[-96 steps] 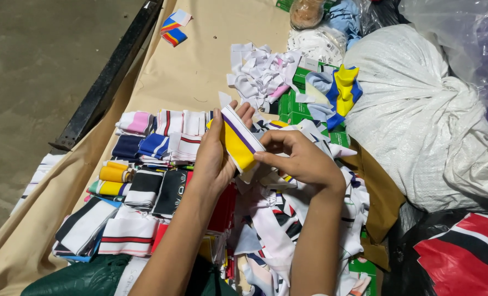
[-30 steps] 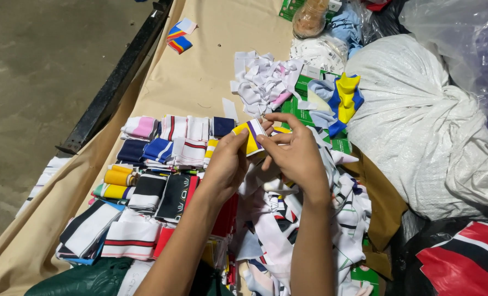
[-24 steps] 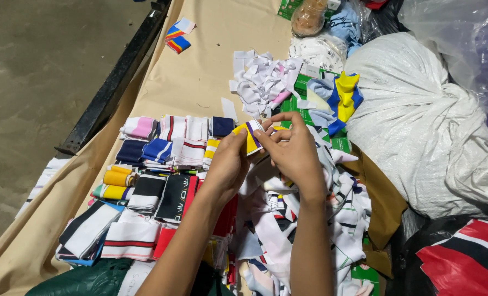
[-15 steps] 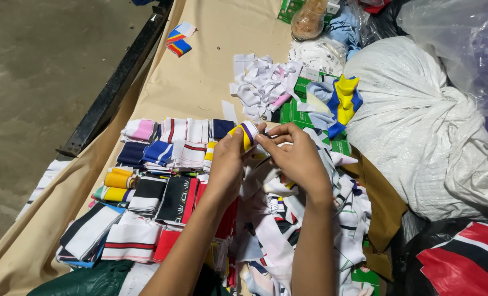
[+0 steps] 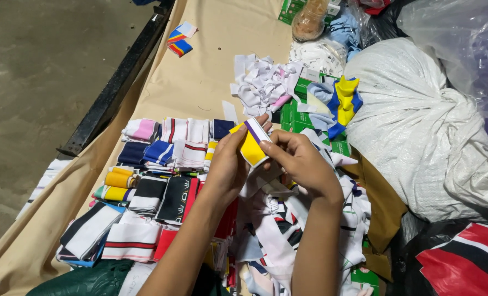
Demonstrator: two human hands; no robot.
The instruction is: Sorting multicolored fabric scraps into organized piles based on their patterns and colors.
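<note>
Both my hands hold one small folded knit fabric strip (image 5: 253, 143), yellow with a white and dark purple end. My left hand (image 5: 228, 163) grips its left side with the thumb along the top. On the strip's right edge, my right hand (image 5: 300, 162) pinches it with fingers curled. The strip is held above a loose heap of mixed striped fabric strips (image 5: 288, 235). To the left lie folded strips sorted in rows (image 5: 156, 164): pink, navy, blue, white with red stripes, yellow rolls, black.
A tan cloth (image 5: 200, 71) covers the table; its black edge rail (image 5: 117, 77) runs along the left. A pile of white scraps (image 5: 263, 85) lies behind. A large white sack (image 5: 419, 126), green boxes (image 5: 296, 112) and a blue-yellow piece (image 5: 342, 104) crowd the right.
The long yellow and white strip that stood unfolded in my hands has been folded down into a short piece. Both hands stayed over the loose heap.
</note>
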